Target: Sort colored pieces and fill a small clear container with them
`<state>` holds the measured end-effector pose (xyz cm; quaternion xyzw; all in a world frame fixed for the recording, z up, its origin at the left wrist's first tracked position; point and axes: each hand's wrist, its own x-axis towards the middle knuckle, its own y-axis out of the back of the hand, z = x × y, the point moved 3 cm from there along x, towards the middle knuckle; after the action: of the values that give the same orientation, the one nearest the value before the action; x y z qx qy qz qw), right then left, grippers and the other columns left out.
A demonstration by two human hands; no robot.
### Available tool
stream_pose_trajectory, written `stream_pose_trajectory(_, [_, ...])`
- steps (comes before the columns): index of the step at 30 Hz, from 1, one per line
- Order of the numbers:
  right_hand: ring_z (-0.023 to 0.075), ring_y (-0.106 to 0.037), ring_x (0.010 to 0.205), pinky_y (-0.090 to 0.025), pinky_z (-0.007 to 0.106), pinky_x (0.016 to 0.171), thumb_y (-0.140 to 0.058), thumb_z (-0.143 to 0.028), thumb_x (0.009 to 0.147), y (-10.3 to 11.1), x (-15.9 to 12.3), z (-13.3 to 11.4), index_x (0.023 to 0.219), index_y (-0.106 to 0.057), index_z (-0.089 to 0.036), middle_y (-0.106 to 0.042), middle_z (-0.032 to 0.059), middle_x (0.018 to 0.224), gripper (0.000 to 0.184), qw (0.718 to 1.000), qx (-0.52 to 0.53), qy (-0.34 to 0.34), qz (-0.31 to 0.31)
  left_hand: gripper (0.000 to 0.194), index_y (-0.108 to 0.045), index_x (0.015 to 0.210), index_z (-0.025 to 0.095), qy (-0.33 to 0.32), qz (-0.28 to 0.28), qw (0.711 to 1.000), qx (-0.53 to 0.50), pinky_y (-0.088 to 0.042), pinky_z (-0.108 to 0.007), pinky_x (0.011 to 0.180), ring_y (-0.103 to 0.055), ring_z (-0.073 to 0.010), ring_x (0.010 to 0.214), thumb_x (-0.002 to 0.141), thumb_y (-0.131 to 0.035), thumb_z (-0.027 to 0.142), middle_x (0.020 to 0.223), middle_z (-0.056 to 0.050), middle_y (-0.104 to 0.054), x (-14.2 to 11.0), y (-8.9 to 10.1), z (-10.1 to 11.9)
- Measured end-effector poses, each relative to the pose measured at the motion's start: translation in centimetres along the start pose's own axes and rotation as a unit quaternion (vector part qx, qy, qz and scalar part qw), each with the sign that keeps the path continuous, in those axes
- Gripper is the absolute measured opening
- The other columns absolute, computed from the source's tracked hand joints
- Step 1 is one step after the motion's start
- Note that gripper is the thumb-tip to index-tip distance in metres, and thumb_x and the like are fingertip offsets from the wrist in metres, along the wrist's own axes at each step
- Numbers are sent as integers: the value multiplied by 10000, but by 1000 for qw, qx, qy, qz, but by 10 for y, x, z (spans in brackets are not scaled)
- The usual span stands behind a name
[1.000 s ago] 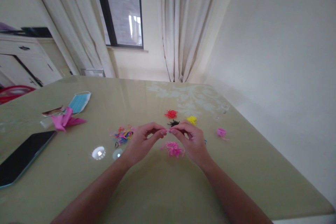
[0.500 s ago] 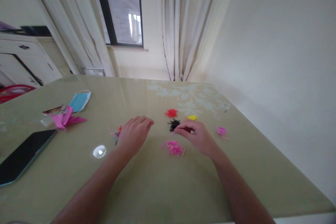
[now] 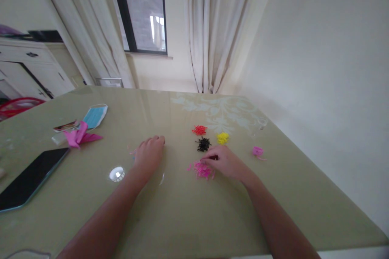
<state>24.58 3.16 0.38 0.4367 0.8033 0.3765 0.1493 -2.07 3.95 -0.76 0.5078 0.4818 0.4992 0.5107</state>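
Note:
My right hand (image 3: 223, 161) is at the upper right edge of a pile of small pink rubber bands (image 3: 202, 170), its thumb and index finger pinched together at the bands. My left hand (image 3: 149, 151) lies low over the mixed-colour rubber bands (image 3: 131, 151), palm down. It covers nearly all of them, and its fingertips are hidden beneath it. Beyond my right hand lie a pile of black rubber bands (image 3: 203, 144), a red pile (image 3: 199, 130) and a yellow pile (image 3: 223, 138).
A pink tangle of bands (image 3: 257, 151) lies to the right. On the left are a phone (image 3: 33, 178), a pink paper crane (image 3: 80, 135) and a blue face mask (image 3: 95, 116). The table (image 3: 182, 218) meets a wall (image 3: 328, 89) on its right.
My hands came apart from a joint hold on a pink band. The left moved left onto the mixed bands; the right carried the pink band down to the pink pile.

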Motion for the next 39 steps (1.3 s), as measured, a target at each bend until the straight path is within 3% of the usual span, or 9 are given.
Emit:
stream_pose_trajectory(5, [155, -634, 702, -425, 275, 655, -731, -230, 930, 6, 1, -2, 867, -848, -197, -752, 37, 797, 136, 997, 39, -12, 68, 301, -708, 1139, 140, 4, 30, 998, -61, -531, -464, 942, -701, -336, 1109, 1012, -435, 154, 1157, -170, -736, 5, -6, -5])
stream_pose_trajectory(8, [153, -622, 696, -433, 279, 649, -725, -263, 935, 4, 3, -6, 890, -839, -192, -749, 41, 810, 141, 991, 62, -12, 121, 280, -737, 1068, 158, -48, 68, 974, -212, -539, -427, 940, -708, -291, 1062, 1021, -469, 221, 1121, -146, -746, 6, -1, 3])
stream_pose_trajectory(11, [147, -598, 677, -436, 273, 622, -741, -321, 929, -2, 4, -12, 956, -828, -191, -733, 42, 833, 159, 982, 97, -3, 165, 242, -736, 1016, 187, -117, 47, 884, -451, -571, -336, 812, -726, -223, 911, 988, -581, 371, 1002, -90, -770, 2, 6, 19])
stream_pose_trajectory(14, [151, -610, 696, -457, 270, 626, -780, -378, 905, -8, 4, -18, 1059, -807, -200, -721, 40, 853, 237, 971, 140, 15, 193, 244, -727, 995, 185, -159, -5, 791, -591, -575, -296, 746, -724, -187, 822, 946, -650, 411, 879, -58, -770, -7, 10, 37])
stream_pose_trajectory(17, [150, -603, 692, -452, 269, 624, -777, -396, 916, -10, 3, -23, 1049, -802, -216, -711, 32, 829, 225, 965, 151, 37, 211, 225, -712, 998, 177, -160, -20, 746, -646, -580, -286, 748, -724, -168, 802, 912, -711, 384, 867, -50, -773, -16, 11, 49])
stream_pose_trajectory(21, [153, -579, 687, -428, 277, 617, -728, -410, 958, -7, 0, -28, 929, -817, -220, -699, 40, 799, 212, 965, 138, 58, 217, 203, -710, 940, 167, -161, -14, 752, -639, -568, -276, 741, -723, -163, 796, 898, -736, 364, 852, -51, -774, -21, 10, 55])
stream_pose_trajectory(30, [142, -554, 653, -421, 270, 594, -744, -355, 937, -8, 0, -27, 903, -809, -211, -669, 26, 765, 161, 966, 139, 48, 211, 166, -731, 937, 172, -173, 5, 783, -597, -558, -272, 729, -732, -170, 809, 917, -720, 337, 864, -50, -778, -25, 13, 56])
stream_pose_trajectory(34, [151, -583, 671, -453, 273, 618, -747, -338, 923, -4, 0, -24, 896, -808, -207, -700, 32, 775, 147, 956, 174, 42, 234, 156, -739, 973, 178, -184, 16, 767, -615, -586, -305, 849, -749, -186, 900, 899, -748, 315, 941, -56, -786, -27, 17, 56])
stream_pose_trajectory(39, [172, -618, 713, -482, 288, 638, -766, -378, 904, -3, -2, -25, 929, -832, -215, -738, 56, 821, 178, 949, 203, 35, 238, 152, -757, 945, 187, -169, 65, 762, -622, -592, -311, 850, -733, -180, 877, 920, -736, 336, 924, -57, -780, -29, 22, 53])
